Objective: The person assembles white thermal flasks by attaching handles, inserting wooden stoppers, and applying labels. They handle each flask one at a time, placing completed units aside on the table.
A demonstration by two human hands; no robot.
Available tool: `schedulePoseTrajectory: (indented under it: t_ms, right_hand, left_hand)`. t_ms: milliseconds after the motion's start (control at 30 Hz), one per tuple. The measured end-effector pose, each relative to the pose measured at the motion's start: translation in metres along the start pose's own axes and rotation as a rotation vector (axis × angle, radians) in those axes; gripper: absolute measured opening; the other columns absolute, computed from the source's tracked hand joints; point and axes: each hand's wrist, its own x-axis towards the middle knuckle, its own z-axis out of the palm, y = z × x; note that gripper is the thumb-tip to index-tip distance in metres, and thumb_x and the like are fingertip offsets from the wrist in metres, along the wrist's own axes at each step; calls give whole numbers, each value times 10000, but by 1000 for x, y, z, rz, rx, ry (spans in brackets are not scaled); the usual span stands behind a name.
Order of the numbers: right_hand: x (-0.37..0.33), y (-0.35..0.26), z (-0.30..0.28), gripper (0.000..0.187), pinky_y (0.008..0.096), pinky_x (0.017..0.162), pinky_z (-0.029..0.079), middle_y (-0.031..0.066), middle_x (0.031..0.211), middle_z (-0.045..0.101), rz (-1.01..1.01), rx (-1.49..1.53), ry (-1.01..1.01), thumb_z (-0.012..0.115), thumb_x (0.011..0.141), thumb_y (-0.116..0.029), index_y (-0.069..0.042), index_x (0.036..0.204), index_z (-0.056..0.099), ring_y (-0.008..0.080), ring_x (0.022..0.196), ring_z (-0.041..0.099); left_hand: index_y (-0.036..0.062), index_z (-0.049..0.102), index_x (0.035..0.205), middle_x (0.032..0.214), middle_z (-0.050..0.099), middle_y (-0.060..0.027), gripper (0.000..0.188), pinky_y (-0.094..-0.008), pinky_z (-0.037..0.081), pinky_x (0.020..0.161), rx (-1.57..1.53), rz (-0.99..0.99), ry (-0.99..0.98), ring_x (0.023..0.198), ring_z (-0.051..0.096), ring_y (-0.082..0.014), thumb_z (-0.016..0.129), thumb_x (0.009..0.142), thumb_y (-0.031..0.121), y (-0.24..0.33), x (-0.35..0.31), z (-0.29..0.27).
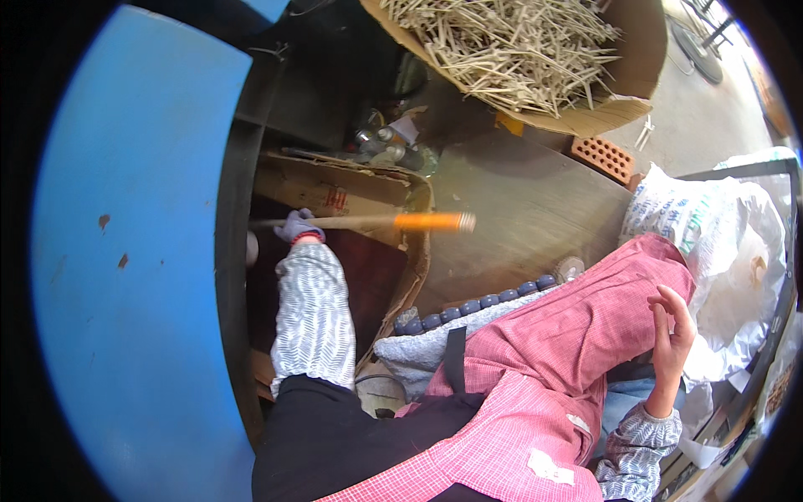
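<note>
My left hand (299,226), in a pale purple glove, is closed round a long tool with an orange handle (428,222). The handle points right, and a thin shaft runs left past my fingers. Its far end is lost in the dark beside the blue panel, so the tool's kind does not show. This hand is over an open cardboard box (322,184) with a dark inside. My right hand (672,339), bare, is raised by my right knee with fingers extended and nothing in them. Red checked cloth (544,335) covers my lap and leg.
A large blue panel (134,251) fills the left side. At the top, a big carton (640,50) holds many pale thin pieces (510,50). A perforated red brick (602,159) lies below it. Bottles (406,156) stand behind the box; white plastic bags (711,243) sit at right.
</note>
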Motion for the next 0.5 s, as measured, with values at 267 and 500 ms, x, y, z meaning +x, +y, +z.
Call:
schedulePoseTrajectory:
  t_ms: [267, 500]
  right_hand:
    - [7, -5, 14, 305, 266, 821, 495, 79, 987, 663, -30, -24, -87, 542, 911, 71, 12, 1206, 597, 139, 916, 631]
    - [15, -16, 13, 302, 278, 848, 487, 77, 973, 658, -36, 27, -91, 521, 934, 48, 5, 1227, 583, 141, 924, 622]
  left_hand:
    - [338, 182, 1488, 1243, 467, -114, 770, -462, 488, 689, -234, -301, 207, 862, 510, -296, 544, 893, 13, -121, -117, -47]
    - [293, 253, 1492, 1550, 220, -171, 652, -550, 415, 971, 156, 261, -283, 1265, 427, -399, 561, 932, 162, -105, -47, -40]
